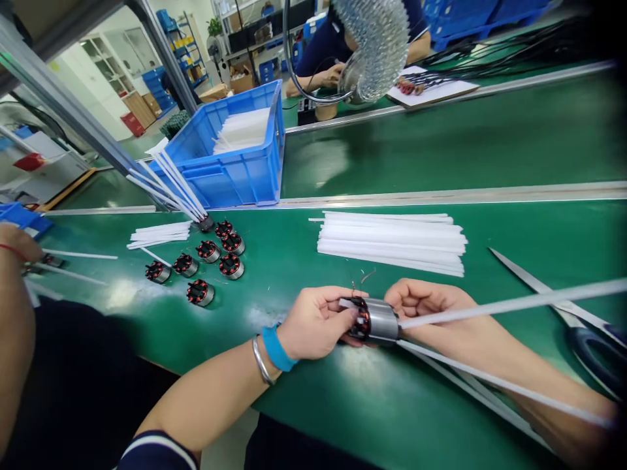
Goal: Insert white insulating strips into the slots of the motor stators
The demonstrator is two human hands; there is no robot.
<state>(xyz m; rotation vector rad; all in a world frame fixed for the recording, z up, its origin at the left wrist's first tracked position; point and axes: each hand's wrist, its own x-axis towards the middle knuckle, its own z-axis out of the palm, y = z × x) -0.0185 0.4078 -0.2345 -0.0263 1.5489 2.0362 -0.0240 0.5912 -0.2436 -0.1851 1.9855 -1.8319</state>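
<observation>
My left hand (316, 323) grips a motor stator (383, 320), a steel cylinder with copper windings at its left end. The thumb presses by the windings, where a short white piece pokes out. Long white strips (490, 307) stick out of the stator's right end and run across my right forearm. My right hand (428, 301) has its fingers curled beside that right end; what lies in them is hidden. Behind the hands is a bundle of white strips (392, 243). Fine loose wires rise from the stator's far side.
Several stators (200, 293) stand on the green table at left, one bearing upright strips. Short strips (159, 234) lie behind them. A blue bin (230, 179) stands at the back, scissors (558, 300) at right. Co-workers sit at left and across, below a duct (379, 46).
</observation>
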